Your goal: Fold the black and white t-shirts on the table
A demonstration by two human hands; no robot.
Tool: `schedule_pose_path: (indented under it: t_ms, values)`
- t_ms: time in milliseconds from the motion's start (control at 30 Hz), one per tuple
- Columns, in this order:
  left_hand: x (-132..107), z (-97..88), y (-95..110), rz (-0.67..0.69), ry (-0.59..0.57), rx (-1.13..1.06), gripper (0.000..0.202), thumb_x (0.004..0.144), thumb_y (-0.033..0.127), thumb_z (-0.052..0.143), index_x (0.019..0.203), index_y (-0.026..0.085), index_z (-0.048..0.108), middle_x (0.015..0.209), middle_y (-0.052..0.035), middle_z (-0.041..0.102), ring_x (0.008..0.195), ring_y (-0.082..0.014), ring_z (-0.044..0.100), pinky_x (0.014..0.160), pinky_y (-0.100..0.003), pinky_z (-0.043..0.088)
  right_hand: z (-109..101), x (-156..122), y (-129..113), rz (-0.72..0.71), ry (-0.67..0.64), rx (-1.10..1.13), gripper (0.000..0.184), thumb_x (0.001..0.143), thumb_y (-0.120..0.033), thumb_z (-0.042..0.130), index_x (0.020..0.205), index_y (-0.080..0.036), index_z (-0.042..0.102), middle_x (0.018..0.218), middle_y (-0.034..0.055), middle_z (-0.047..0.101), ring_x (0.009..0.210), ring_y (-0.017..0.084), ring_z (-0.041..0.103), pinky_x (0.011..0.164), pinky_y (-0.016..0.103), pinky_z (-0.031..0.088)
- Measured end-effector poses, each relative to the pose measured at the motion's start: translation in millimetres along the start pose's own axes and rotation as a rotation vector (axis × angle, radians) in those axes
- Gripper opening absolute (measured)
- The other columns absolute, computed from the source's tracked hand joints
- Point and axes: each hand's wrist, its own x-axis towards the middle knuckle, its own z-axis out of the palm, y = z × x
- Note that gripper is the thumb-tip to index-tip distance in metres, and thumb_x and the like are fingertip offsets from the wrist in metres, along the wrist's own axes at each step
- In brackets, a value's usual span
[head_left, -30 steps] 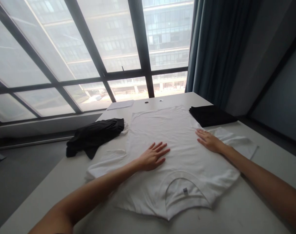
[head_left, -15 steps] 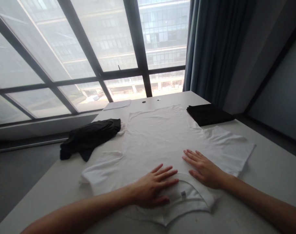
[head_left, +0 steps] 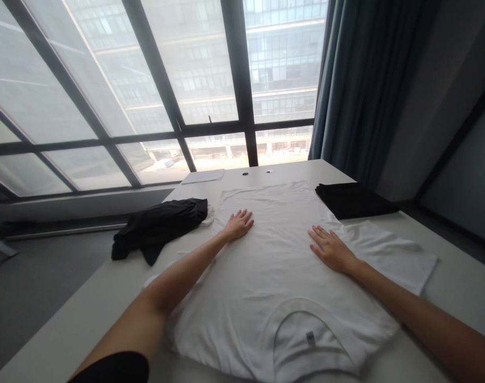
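Observation:
A white T-shirt [head_left: 278, 266] lies spread on the table, its neckline with a small grey label nearest me and its hem toward the window. My left hand [head_left: 239, 224] rests flat on the left side of the shirt's body, fingers stretched toward the hem. On the right side, my right hand [head_left: 330, 249] lies flat on the fabric with its fingers extended. Neither hand grips the cloth. The right sleeve spreads out beyond my right forearm; my left arm covers most of the left sleeve.
A crumpled black garment [head_left: 160, 226] hangs partly over the table's left edge. Folded black cloth [head_left: 354, 200] sits at the right. White paper [head_left: 203, 176] lies at the far left corner of the white table [head_left: 461, 287]. Windows and a blue curtain [head_left: 348, 90] stand behind.
Both hands have slid away from the neckline toward the hem, the left one farther and to the left. The shirt's shoulders and neckline now lie uncovered and more spread out. The view has shifted slightly.

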Motion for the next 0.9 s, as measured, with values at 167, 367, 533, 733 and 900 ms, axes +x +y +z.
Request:
schedule_pose_path:
  t_ms: [167,367,533,733,900]
  values:
    - [28,-14.0,-63,-0.231,0.049,0.019,0.06,0.103,0.041,0.026,0.152,0.008,0.032,0.158,-0.0248,0.028,0.148,-0.0366,0.025,0.116,-0.056,0.021,6,-5,4,-0.026,0.016,-0.017,0.057,0.1,-0.041,0.034,0.15,-0.016,0.042,0.16,0.0131,0.031,0.148,0.026,0.026,0.119,0.051,0.022]
    - [81,-6.7,-43,-0.079,0.063,-0.005,0.061,0.103,0.045,0.027,0.156,0.014,0.027,0.163,-0.0164,0.022,0.151,-0.0291,0.018,0.119,-0.047,0.02,8,-4,4,-0.032,0.031,-0.026,0.056,0.1,-0.043,0.035,0.15,-0.018,0.042,0.159,0.0113,0.033,0.148,0.026,0.027,0.119,0.051,0.023]
    - [127,13.4,-9,0.115,-0.003,-0.045,0.06,0.101,0.061,0.024,0.155,0.035,0.029,0.165,0.0001,0.019,0.151,-0.0246,0.016,0.12,-0.047,0.015,5,-7,2,-0.034,0.051,-0.025,0.055,0.101,-0.042,0.034,0.15,-0.02,0.043,0.159,0.01,0.034,0.148,0.025,0.029,0.119,0.051,0.025]
    - [149,-6.5,-84,-0.19,0.0,-0.019,0.06,0.103,0.05,0.018,0.154,0.024,0.032,0.164,-0.0121,0.022,0.15,-0.0323,0.019,0.116,-0.06,0.017,7,-8,3,-0.038,0.044,-0.041,0.055,0.101,-0.042,0.035,0.151,-0.02,0.041,0.16,0.0084,0.031,0.148,0.025,0.027,0.119,0.051,0.025]
    - [156,-7.0,-101,-0.286,0.014,0.007,0.064,0.102,0.05,0.016,0.154,0.016,0.03,0.163,-0.0196,0.02,0.15,-0.0355,0.018,0.115,-0.062,0.017,9,-8,5,-0.036,0.041,-0.035,0.055,0.101,-0.043,0.036,0.152,-0.021,0.039,0.161,0.0078,0.03,0.148,0.025,0.027,0.119,0.052,0.025]
